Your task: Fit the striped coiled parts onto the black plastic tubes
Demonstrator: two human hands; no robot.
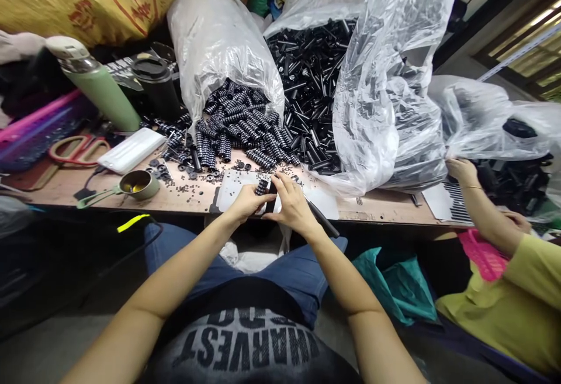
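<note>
At the table's front edge, my left hand (pixel 246 204) is closed around a ridged black cylinder with pale bands (pixel 262 187). Close beside it, my right hand (pixel 290 204) has its fingers and thumb bent round a smooth black piece (pixel 272 193). The two parts lie close together; whether they are joined I cannot tell. A black tube (pixel 323 220) slants out past my right wrist, and its upper end is hidden by the hand. Beneath both hands is a white sheet (pixel 230 188). Small black rings and bits (pixel 188 188) are scattered to the left.
Behind my hands, a plastic bag (pixel 219 33) spills banded cylinders (pixel 241 118); beside it, another bag (pixel 372 109) holds black tubes (pixel 315 92). Leftward are a small pot (pixel 139 185), a white power bank (pixel 131 150), scissors (pixel 79 151) and a green bottle (pixel 100 89). A co-worker's arm (pixel 486 214) reaches in at right.
</note>
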